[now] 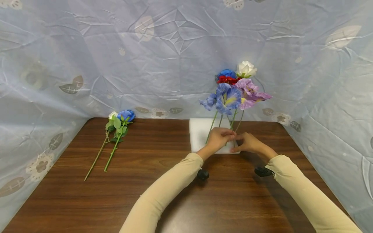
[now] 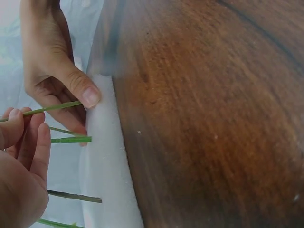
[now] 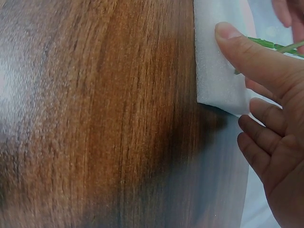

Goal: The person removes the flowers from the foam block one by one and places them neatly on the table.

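White foam block [image 1: 199, 136] lies at the table's back, with several flowers upright above it: blue iris [image 1: 228, 98], purple iris [image 1: 249, 92], red flower [image 1: 227, 80], blue rose [image 1: 226, 73] and white rose [image 1: 246, 69]. My left hand [image 1: 217, 140] pinches a green stem [image 2: 57, 107] above the foam [image 2: 107, 156]; which flower it bears, I cannot tell. Thumb against the foam's edge, my right hand [image 1: 250, 143] has its other fingers loosely spread beside the stems. In the right wrist view, that hand [image 3: 280, 104] partly hides the stem ends.
On the left of the brown wooden table [image 1: 163, 174] lie a blue rose [image 1: 126, 115] and a white rose [image 1: 112, 115], their stems pointing toward the front. Patterned grey-blue cloth [image 1: 163, 64] hangs behind the table and at both sides.
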`<state>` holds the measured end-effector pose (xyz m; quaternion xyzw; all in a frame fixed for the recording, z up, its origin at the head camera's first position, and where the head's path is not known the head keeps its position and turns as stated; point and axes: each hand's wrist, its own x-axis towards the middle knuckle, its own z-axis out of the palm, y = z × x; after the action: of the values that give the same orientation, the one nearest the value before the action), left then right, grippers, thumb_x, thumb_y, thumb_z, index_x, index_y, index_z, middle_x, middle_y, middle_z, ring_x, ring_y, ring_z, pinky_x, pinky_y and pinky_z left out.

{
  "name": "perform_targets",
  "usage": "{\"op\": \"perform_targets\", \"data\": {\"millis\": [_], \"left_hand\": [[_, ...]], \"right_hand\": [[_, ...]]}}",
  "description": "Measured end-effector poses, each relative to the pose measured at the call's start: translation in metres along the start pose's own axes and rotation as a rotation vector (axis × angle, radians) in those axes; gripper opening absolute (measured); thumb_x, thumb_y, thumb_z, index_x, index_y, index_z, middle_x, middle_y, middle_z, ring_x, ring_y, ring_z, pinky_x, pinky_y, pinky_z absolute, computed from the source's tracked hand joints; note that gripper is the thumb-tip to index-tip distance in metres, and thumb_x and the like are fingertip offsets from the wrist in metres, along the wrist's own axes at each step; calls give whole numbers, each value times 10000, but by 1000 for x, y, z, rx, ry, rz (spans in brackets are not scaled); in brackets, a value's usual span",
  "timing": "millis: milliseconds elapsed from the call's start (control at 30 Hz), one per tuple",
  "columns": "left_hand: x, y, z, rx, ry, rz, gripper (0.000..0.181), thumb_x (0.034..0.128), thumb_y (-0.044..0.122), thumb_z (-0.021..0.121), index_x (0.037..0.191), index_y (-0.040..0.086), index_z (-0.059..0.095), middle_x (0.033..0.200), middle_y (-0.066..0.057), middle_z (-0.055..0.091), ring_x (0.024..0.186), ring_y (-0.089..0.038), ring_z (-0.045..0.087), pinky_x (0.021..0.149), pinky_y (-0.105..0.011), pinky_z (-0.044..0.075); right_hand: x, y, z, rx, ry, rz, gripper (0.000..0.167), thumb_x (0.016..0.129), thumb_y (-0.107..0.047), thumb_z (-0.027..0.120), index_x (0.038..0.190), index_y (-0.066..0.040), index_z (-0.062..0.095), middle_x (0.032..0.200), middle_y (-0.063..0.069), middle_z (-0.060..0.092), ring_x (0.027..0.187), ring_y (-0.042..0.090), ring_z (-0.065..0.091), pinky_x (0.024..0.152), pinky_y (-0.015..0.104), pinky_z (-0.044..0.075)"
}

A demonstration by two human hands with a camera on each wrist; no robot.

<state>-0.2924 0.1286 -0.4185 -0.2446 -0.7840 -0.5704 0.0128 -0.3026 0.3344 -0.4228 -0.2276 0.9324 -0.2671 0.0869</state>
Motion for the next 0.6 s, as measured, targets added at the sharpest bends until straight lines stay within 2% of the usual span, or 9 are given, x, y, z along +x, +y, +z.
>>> {"op": "perform_targets", "data": {"millis": [100,267,467,600], "left_hand": [[0,1,-3,3,6,23,162,939,158,741,1057,63,801,1015,-93,798,868,-147,769,739,-120,562],[-1,1,-11,-19,-18,45,186,938,142,735,1074,28,790,1063,-119,788,932,-237,772,764,-138,574],[-2,-1,-28,-56,-48,-14,174,938,122,742,1073,25,792,1046,-127,790,889,-266,772,733,-229,619],[-4,0,-43,-80,-73,-56,189,934,111,745,1090,12,786,1047,-142,787,906,-292,769,786,-332,640]], "right_hand": [[0,-1,0,3,-1,3,650,808,-313,877,1334,-1,656,1350,245,634,1279,469,576,1063,623,472],[1,-3,1,24,-2,13,648,806,-320,879,1336,-18,659,1356,233,632,1291,459,571,1075,619,463],[1,-4,0,0,3,28,656,798,-332,884,1326,-11,664,1381,239,601,1290,450,571,1069,604,474],[1,-4,0,-29,7,29,615,793,-332,887,1278,-2,701,1380,266,590,1287,464,569,1073,601,472]]}}
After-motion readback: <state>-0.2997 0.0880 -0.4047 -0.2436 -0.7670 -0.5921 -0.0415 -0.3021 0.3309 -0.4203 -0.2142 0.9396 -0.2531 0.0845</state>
